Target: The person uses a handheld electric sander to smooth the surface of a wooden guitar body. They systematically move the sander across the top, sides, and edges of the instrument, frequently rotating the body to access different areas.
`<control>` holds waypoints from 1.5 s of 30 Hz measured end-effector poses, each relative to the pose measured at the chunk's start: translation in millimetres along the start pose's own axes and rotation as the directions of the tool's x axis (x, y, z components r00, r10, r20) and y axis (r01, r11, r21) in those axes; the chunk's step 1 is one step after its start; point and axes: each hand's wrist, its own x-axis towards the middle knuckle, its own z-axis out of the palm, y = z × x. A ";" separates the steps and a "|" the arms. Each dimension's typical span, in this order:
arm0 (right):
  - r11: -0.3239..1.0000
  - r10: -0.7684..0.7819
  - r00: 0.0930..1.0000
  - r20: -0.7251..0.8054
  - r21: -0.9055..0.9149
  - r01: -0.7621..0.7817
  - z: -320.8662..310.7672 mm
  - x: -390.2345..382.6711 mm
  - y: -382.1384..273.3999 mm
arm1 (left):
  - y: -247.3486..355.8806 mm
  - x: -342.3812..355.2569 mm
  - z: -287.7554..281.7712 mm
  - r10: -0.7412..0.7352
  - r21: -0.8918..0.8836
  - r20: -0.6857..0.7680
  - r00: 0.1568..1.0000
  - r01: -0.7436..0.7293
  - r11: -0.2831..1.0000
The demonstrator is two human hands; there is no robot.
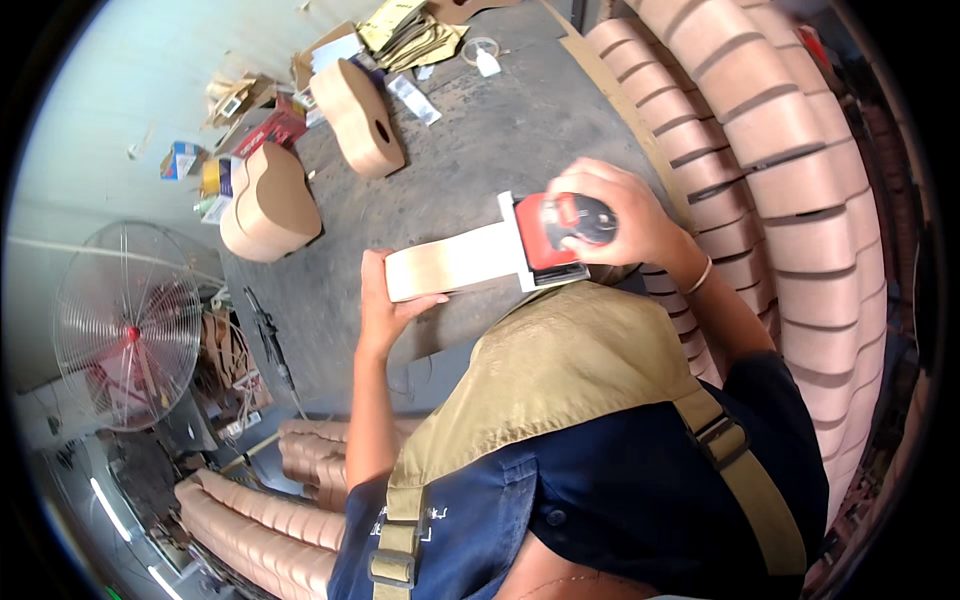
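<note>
A pale wooden ukulele body (pixel 447 262) stands on its side on the dark worktable (pixel 455 130), close to my tan apron (pixel 570 345). My left hand (pixel 378 305) is wrapped round its left end, with the thumb along the near edge. On the right, a red and black power sander (pixel 540 232) rests with its flat pad over the upward-facing side of the body. My right hand (pixel 625 215) grips the sander's black, rounded top from above. The sander hides the body's right end.
Two more ukulele bodies (pixel 272 208) (pixel 358 120) stand at the table's far left. Behind them are cardboard boxes (pixel 268 125) and yellow sheets (pixel 410 35). Long stacks of wooden bodies (pixel 790 130) line the right. A black slim tool (pixel 268 335) lies near the left edge, by a fan (pixel 130 330).
</note>
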 end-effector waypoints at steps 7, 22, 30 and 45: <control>0.992 -0.096 0.989 0.116 -0.065 0.104 5.2 52.6 -30.0 | 19.0 23.2 -0.1 0.091 0.127 0.060 0.994 -0.098 0.987; 1.000 0.021 0.997 0.071 -0.011 -0.020 2.0 20.8 -18.9 | 4.7 2.7 -6.8 0.000 0.110 0.019 1.000 -0.002 0.994; 0.994 -0.025 0.995 0.092 -0.100 0.034 17.5 50.6 -47.6 | 21.7 11.6 0.9 0.058 0.160 0.026 0.998 -0.062 0.985; 0.809 0.582 0.777 -0.241 0.267 -0.523 113.6 -91.2 40.1 | -15.7 4.9 -21.0 0.001 0.302 0.129 0.992 -0.040 0.952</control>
